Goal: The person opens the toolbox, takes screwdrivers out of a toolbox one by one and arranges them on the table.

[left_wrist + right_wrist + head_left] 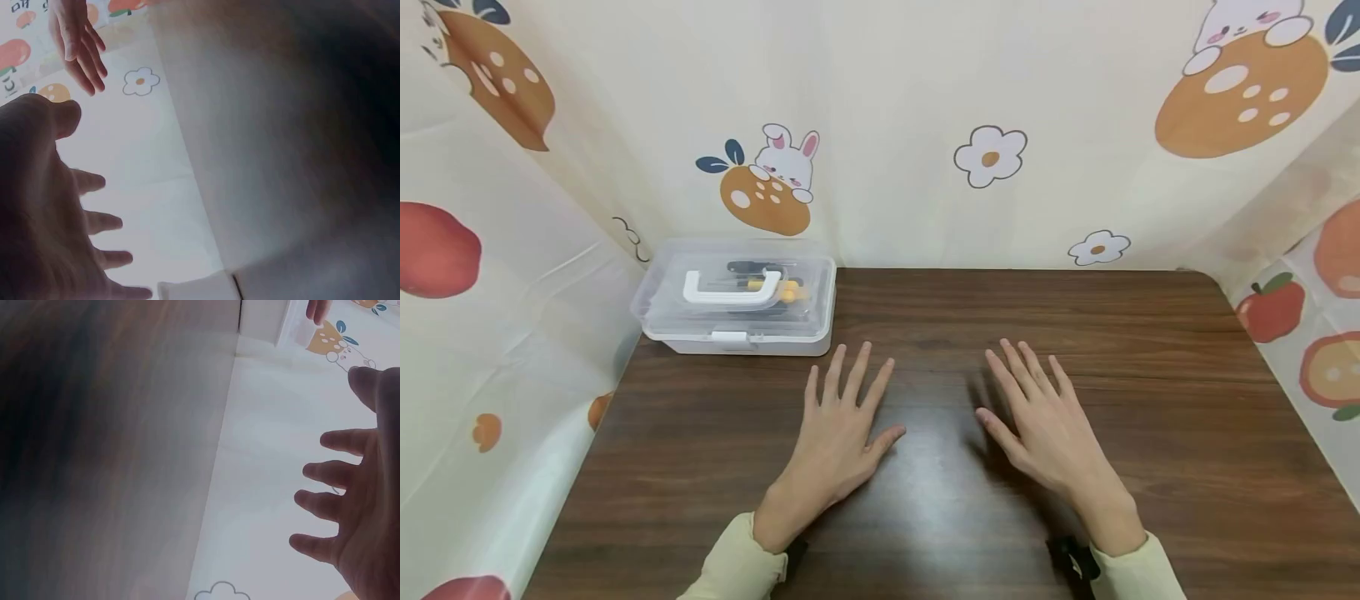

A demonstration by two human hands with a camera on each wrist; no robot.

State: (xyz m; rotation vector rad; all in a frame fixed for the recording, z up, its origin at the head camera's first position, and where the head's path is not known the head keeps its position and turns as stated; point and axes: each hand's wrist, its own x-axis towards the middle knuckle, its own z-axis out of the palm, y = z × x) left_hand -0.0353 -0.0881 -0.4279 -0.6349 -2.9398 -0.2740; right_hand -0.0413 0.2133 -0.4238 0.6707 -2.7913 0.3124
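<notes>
My left hand (837,442) is held palm down above the dark wooden table (940,533), its fingers spread and straight, holding nothing. To its right, my right hand (1048,425) is in a similar pose with nothing in its grasp. Just beyond the left fingertips stands a clear plastic case (662,325) with its lid down. A white handle (730,297) lies on the lid, and yellow and dark items inside show blurrily through it. In the left wrist view the spread left fingers (103,223) appear, and the right wrist view shows the right fingers (325,469).
A cream cloth (895,100) printed with rabbits, fruit and flowers hangs behind the table. Similar cloth covers the left side (535,350) and the right side (1300,250). A dark strap (1075,557) sits at the right wrist.
</notes>
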